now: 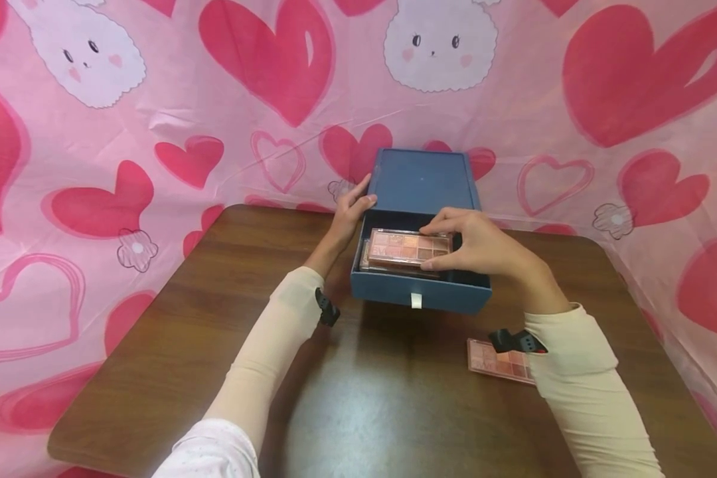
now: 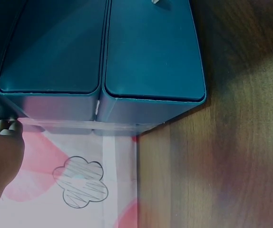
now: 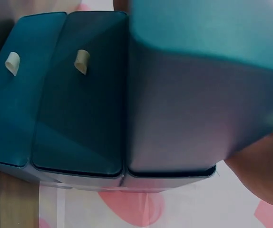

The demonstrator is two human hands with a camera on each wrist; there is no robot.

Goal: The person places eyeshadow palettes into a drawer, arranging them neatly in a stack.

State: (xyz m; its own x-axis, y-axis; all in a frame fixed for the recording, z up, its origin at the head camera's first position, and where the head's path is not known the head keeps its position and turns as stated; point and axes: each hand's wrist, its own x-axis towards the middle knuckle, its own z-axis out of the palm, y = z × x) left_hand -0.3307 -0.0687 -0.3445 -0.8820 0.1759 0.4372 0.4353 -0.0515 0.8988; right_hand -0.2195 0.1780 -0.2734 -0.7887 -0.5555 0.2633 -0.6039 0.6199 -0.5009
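Observation:
A blue drawer box (image 1: 424, 179) stands at the back of the table, its top drawer (image 1: 388, 289) pulled out by a white tab. Inside the drawer, my right hand (image 1: 480, 244) pinches an eyeshadow palette (image 1: 399, 245) at its right end, thumb on the near edge and fingers on the far edge. Another palette (image 1: 364, 260) shows partly beneath it. My left hand (image 1: 348, 216) rests against the box's left side, fingers extended. In the right wrist view, the drawer (image 3: 189, 109) juts out beside two closed drawers (image 3: 79, 118); part of the right hand (image 3: 265, 166) appears behind it.
A further eyeshadow palette (image 1: 498, 362) lies on the brown wooden table (image 1: 346, 411), partly under the right forearm. A pink cloth with hearts (image 1: 311, 133) hangs right behind the box. Each wrist wears a black strapped camera (image 1: 327, 308).

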